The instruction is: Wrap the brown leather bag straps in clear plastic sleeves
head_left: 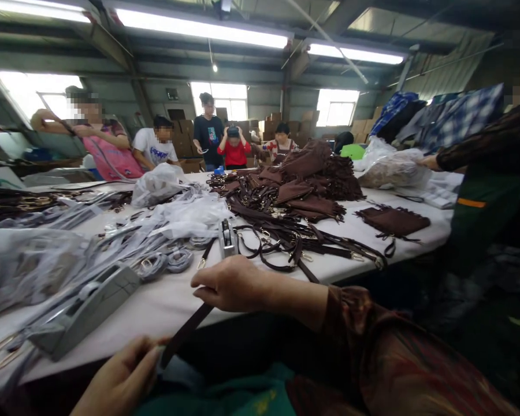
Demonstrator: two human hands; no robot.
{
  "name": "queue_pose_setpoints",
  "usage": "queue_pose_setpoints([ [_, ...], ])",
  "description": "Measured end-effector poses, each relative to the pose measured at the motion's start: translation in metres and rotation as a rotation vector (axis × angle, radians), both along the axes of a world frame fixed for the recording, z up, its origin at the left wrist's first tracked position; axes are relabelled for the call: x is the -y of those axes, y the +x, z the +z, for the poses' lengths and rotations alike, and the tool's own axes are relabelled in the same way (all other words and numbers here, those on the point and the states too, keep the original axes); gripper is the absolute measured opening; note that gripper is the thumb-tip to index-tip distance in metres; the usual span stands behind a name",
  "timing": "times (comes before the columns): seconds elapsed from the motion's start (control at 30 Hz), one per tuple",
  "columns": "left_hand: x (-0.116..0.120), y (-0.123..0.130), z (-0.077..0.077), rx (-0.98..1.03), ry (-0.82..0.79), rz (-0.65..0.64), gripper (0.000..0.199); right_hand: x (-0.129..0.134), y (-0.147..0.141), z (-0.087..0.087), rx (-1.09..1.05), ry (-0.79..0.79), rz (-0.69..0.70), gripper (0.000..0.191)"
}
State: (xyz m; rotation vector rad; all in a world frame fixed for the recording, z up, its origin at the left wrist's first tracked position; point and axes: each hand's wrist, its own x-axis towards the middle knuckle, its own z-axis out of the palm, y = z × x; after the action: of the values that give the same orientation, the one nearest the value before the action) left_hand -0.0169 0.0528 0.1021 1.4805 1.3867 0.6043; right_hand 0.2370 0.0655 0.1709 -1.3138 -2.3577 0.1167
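Observation:
A dark brown strap runs slantwise between my hands, over the front edge of the table. My right hand pinches its upper end, with the fingers bent over it. Lower down, my left hand grips the other end between thumb and fingers. A small pale grey piece shows beside the left fingertips, too blurred to name. Just beyond my right hand stands a grey metal tool. A brown strap with a gold clasp lies beside it. Brown straps with gold clasps are heaped behind.
A grey tape dispenser stands at the left on the white table. Grey straps and clear plastic bags spread behind it. Brown fringed pouches are piled at the centre. Several people are around the table, one close at right.

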Motion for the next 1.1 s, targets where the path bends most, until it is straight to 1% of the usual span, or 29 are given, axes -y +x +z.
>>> queue_pose_setpoints([
  [0.1, -0.006, 0.034, 0.035, 0.116, -0.057, -0.152, 0.049, -0.006, -0.025, 0.022, 0.079, -0.012, 0.041, 0.021],
  [0.13, -0.008, 0.043, 0.047, 0.152, -0.066, -0.167, 0.045, -0.009, -0.031, 0.026, 0.07, -0.021, 0.06, 0.021],
  [0.2, -0.01, 0.056, 0.067, 0.192, -0.037, -0.17, 0.036, -0.018, -0.037, 0.027, -0.031, -0.045, 0.121, 0.02],
  [0.27, -0.013, 0.056, 0.079, 0.18, 0.011, -0.184, 0.03, -0.027, -0.031, 0.019, -0.225, -0.156, 0.198, 0.02],
  [0.3, -0.016, 0.05, 0.081, 0.16, 0.035, -0.19, 0.03, -0.031, -0.023, 0.013, -0.326, -0.253, 0.227, 0.022],
  [0.37, -0.024, 0.03, 0.078, 0.131, 0.068, -0.169, 0.032, -0.039, 0.0, 0.0, -0.486, -0.485, 0.251, 0.029],
  [0.4, -0.029, 0.018, 0.075, 0.127, 0.072, -0.141, 0.033, -0.042, 0.014, -0.005, -0.538, -0.583, 0.233, 0.032],
  [0.43, -0.035, 0.007, 0.071, 0.131, 0.067, -0.104, 0.034, -0.044, 0.029, -0.009, -0.57, -0.643, 0.201, 0.033],
  [0.5, -0.044, -0.012, 0.064, 0.146, 0.047, -0.031, 0.033, -0.045, 0.056, -0.009, -0.573, -0.683, 0.125, 0.031],
  [0.57, -0.049, -0.021, 0.059, 0.137, 0.039, 0.012, 0.034, -0.042, 0.076, 0.001, -0.492, -0.694, 0.081, 0.025],
  [0.67, -0.051, -0.019, 0.051, 0.114, 0.026, 0.029, 0.036, -0.035, 0.089, 0.025, -0.332, -0.648, 0.08, 0.016],
  [0.73, -0.051, -0.015, 0.044, 0.116, 0.014, 0.035, 0.036, -0.031, 0.091, 0.04, -0.242, -0.534, 0.07, 0.015],
  [0.8, -0.051, -0.014, 0.035, 0.121, 0.01, 0.043, 0.034, -0.032, 0.092, 0.052, -0.195, -0.423, 0.027, 0.016],
  [0.87, -0.052, -0.015, 0.028, 0.106, -0.003, 0.042, 0.032, -0.035, 0.09, 0.061, -0.236, -0.348, -0.022, 0.018],
  [0.93, -0.054, -0.015, 0.025, 0.064, -0.006, 0.017, 0.03, -0.04, 0.085, 0.069, -0.353, -0.283, -0.046, 0.018],
  [1.0, -0.056, -0.013, 0.031, 0.012, 0.019, -0.023, 0.03, -0.046, 0.074, 0.081, -0.47, -0.198, -0.043, 0.02],
  [1.03, -0.058, -0.01, 0.038, -0.01, 0.037, -0.041, 0.031, -0.049, 0.066, 0.088, -0.503, -0.147, -0.031, 0.022],
  [1.1, -0.062, -0.004, 0.059, -0.039, 0.075, -0.07, 0.031, -0.054, 0.049, 0.106, -0.502, -0.026, 0.004, 0.024],
])
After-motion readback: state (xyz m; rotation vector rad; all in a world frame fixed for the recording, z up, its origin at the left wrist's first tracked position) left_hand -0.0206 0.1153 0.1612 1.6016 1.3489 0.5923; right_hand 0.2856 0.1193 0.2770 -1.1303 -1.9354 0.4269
